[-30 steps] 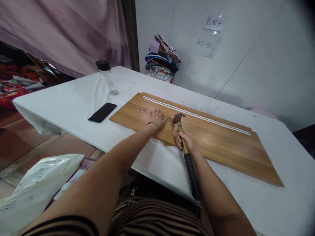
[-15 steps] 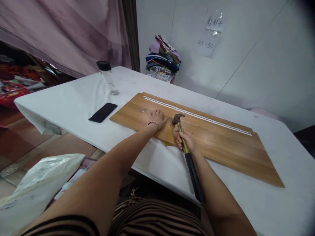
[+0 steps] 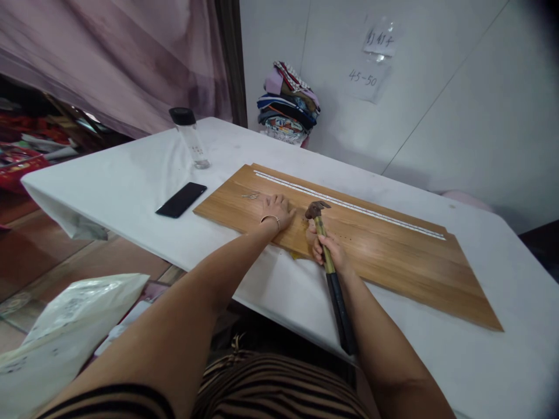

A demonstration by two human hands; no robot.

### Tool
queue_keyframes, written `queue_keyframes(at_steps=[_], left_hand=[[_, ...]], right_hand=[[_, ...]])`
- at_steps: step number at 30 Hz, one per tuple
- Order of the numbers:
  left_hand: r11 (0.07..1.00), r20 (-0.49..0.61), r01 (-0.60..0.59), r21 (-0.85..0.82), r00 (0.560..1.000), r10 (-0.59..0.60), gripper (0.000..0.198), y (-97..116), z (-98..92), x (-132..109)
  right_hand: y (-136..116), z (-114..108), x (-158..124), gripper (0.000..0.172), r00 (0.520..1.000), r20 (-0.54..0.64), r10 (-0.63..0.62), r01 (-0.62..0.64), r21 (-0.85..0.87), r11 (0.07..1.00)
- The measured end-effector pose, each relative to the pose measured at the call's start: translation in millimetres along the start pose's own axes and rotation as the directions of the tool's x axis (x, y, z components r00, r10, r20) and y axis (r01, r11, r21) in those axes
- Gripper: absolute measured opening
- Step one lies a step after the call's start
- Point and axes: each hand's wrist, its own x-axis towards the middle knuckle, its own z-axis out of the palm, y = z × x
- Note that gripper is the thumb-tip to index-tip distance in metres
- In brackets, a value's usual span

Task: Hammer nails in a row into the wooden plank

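1. Little has been shifted since half a second ago: only the butt end of the hammer (image 3: 334, 285) has been swung slightly left; the left hand (image 3: 278, 210) has been kept in place.
2. Hammer is held over the near part of the wooden board (image 3: 402, 256), head toward the far side, black grip slanted back past the table edge.
3. Handle is gripped partway up by the right hand (image 3: 329, 250), fingers wrapped around it, clamped.
4. Left hand is laid palm down on the board, fingers stretched out, nothing seen grasped; whether anything is covered by it cannot be told. A bracelet (image 3: 278, 220) is worn on that wrist.
5. Loose nails (image 3: 250, 195) are bunched on the board, left of the left hand.
6. Two white strips (image 3: 349, 205) are laid along the board's far side.
7. Board is set on a white table (image 3: 122, 169); a phone (image 3: 181, 199) and a black-capped bottle (image 3: 192, 142) are placed to its left.
8. Folded clothes (image 3: 288, 107) are stacked beyond, by the wall.
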Motion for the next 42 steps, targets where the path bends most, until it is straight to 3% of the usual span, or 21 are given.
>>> queue_keyframes(at_steps=[34, 42], left_hand=[[1.0, 0.028, 0.018, -0.021, 0.999, -0.017, 0.056, 2.9, -8.4, -5.0], [1.0, 0.019, 0.009, -0.02, 1.0, -0.009, 0.055, 2.4, -7.8, -4.9]], right_hand=[[-6.3, 5.6, -1.5, 0.052, 1.0, 0.003, 0.019, -0.019, -0.005, 1.0], [-3.7, 3.0, 0.4, 0.046, 0.999, 0.024, 0.033, -0.033, -0.018, 0.999]])
